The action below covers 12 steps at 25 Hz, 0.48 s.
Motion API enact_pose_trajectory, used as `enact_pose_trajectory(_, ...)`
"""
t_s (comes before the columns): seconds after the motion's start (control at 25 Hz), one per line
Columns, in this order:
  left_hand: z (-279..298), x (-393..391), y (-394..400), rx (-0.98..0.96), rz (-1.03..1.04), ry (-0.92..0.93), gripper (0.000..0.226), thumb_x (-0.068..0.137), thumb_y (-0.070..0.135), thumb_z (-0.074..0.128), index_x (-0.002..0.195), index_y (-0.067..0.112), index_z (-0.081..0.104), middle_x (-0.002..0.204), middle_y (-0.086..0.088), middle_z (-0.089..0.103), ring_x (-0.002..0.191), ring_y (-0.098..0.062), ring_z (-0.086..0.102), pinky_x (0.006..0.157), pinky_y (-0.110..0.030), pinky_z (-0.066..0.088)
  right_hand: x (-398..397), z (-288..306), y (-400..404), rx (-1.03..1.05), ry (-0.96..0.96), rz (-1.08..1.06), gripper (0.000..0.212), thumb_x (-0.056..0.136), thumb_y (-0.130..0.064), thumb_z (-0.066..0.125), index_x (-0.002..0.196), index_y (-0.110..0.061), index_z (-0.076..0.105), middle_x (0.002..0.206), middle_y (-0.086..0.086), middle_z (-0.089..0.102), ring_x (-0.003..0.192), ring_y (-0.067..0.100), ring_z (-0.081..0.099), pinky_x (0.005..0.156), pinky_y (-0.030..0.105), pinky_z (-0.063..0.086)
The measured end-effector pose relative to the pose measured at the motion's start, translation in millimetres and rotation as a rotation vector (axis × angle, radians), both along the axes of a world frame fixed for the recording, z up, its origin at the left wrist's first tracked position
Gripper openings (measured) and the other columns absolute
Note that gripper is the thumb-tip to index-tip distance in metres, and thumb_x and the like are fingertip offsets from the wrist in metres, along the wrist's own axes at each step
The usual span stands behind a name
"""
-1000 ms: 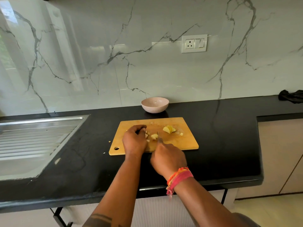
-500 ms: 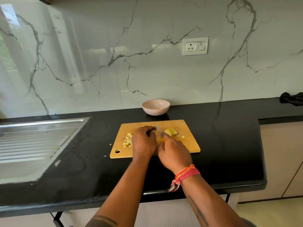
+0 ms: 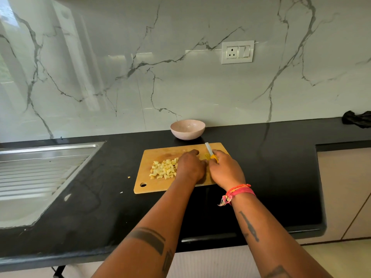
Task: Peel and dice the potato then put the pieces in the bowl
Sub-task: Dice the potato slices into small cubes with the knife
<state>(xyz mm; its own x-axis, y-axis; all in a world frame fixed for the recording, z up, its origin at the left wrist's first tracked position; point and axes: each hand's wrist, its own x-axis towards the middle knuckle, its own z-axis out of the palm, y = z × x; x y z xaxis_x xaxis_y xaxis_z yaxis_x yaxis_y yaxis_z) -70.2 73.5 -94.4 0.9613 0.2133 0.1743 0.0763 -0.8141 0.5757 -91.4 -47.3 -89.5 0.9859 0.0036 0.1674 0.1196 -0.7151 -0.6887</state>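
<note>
A wooden cutting board point(image 3: 160, 187) lies on the black counter. A heap of diced potato point(image 3: 163, 169) covers its left half. My left hand point(image 3: 189, 165) rests fingers-down on the board's middle, over a potato piece that is mostly hidden; a bit of yellow slice point(image 3: 206, 156) shows between my hands. My right hand point(image 3: 225, 169) grips a knife point(image 3: 209, 150) with a yellow handle, its pale blade pointing away toward the wall. An empty pink bowl point(image 3: 187, 129) stands just behind the board.
A steel sink drainboard point(image 3: 40, 169) fills the left. Small potato bits point(image 3: 128, 177) lie on the black counter point(image 3: 281, 167) left of the board. A dark cloth point(image 3: 357, 119) sits at the far right by the marble wall with a socket point(image 3: 237, 52).
Both hands have shifted right along the board toward the remaining slices. The diced heap on the left, covered before, now lies in plain sight.
</note>
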Motion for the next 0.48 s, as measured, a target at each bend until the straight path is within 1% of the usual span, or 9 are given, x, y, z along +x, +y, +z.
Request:
enact_pose_trajectory(0.08,2.3,9.8,-4.3,0.058,0.009,0.016,0.051,0.097,0.043,0.063,0.142,0.018,0.056,0.14,-0.009,0.056,0.125,-0.025,0.056,0.104,-0.036,0.046,3.7,-1.0,-1.0,0.0,-0.002,0.01,0.05,0.099,-0.035,0.042,0.15,-0.034,0.046,0.13,0.003,0.066,0.105,0.027,0.063,0.082,0.037,0.052)
enact_pose_trajectory(0.2,-1.6,16.9,-7.9,0.118,0.013,-0.016,0.047,0.096,0.044,0.064,0.134,0.017,0.06,0.132,-0.009,0.054,0.114,-0.025,0.059,0.098,-0.039,0.051,2.6,-5.6,-4.2,0.021,-0.029,0.016,0.05,0.101,-0.034,0.042,0.151,-0.035,0.045,0.133,0.001,0.064,0.102,0.024,0.063,0.083,0.038,0.053)
enact_pose_trajectory(0.28,-5.8,19.3,-6.6,0.103,0.011,-0.043,0.046,0.096,0.042,0.065,0.133,0.015,0.061,0.131,-0.009,0.057,0.114,-0.025,0.059,0.098,-0.038,0.051,1.9,-7.8,-6.2,0.019,-0.05,0.022,0.05,0.102,-0.034,0.042,0.151,-0.035,0.044,0.136,0.001,0.063,0.101,0.023,0.062,0.083,0.037,0.052)
enact_pose_trajectory(0.36,-7.3,18.9,-3.5,0.067,0.016,-0.064,0.045,0.095,0.04,0.068,0.132,0.016,0.063,0.13,-0.007,0.06,0.115,-0.024,0.06,0.097,-0.034,0.05,3.0,-7.7,-5.3,0.022,-0.055,0.028,0.049,0.103,-0.033,0.042,0.152,-0.034,0.044,0.136,0.001,0.063,0.093,0.02,0.058,0.08,0.036,0.05)
enact_pose_trajectory(0.4,-7.3,18.2,-2.4,0.049,0.019,-0.075,0.045,0.094,0.04,0.07,0.131,0.016,0.064,0.129,-0.006,0.062,0.115,-0.023,0.06,0.096,-0.033,0.049,3.7,-7.1,-4.8,0.031,-0.057,0.027,0.048,0.103,-0.033,0.043,0.151,-0.034,0.044,0.134,0.002,0.063,0.09,0.018,0.057,0.079,0.035,0.05)
enact_pose_trajectory(0.48,-7.5,17.5,-1.0,0.015,0.02,-0.093,0.044,0.092,0.038,0.072,0.13,0.017,0.065,0.129,-0.005,0.063,0.116,-0.022,0.06,0.098,-0.033,0.049,2.4,-6.9,-5.0,0.056,-0.062,0.016,0.048,0.103,-0.033,0.044,0.151,-0.034,0.044,0.128,0.003,0.066,0.086,0.017,0.061,0.076,0.035,0.052)
